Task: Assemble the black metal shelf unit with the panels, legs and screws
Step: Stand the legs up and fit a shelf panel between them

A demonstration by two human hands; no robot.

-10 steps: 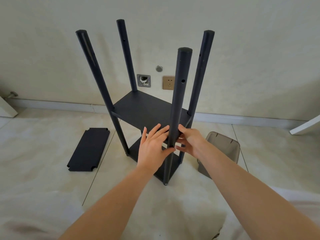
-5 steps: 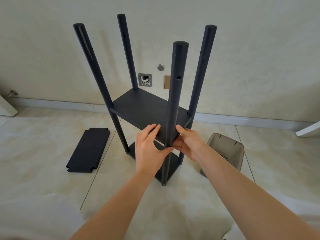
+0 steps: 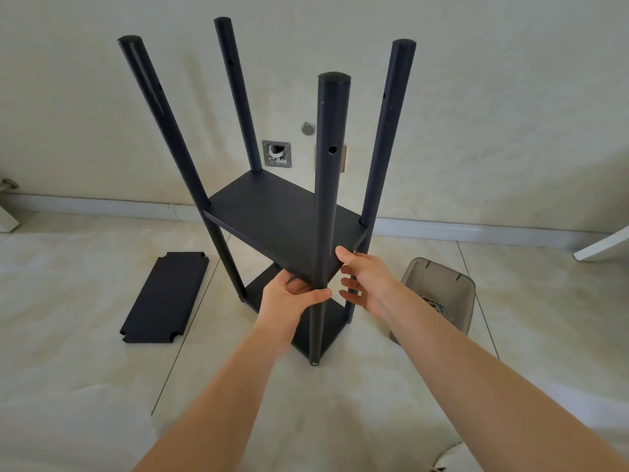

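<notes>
Black metal shelf unit (image 3: 289,233), half built, is stood on the tiled floor (image 3: 85,386) near the wall, two panels already fixed between four upright legs. The near leg (image 3: 327,212) is pinched by the left hand (image 3: 289,299) at the middle panel's (image 3: 282,221) corner, while the right hand (image 3: 366,282) is spread loosely beside it. Rigid and probably light but tippy, it is best gripped low on the legs; a spare panel (image 3: 165,298) is lying to the left.
</notes>
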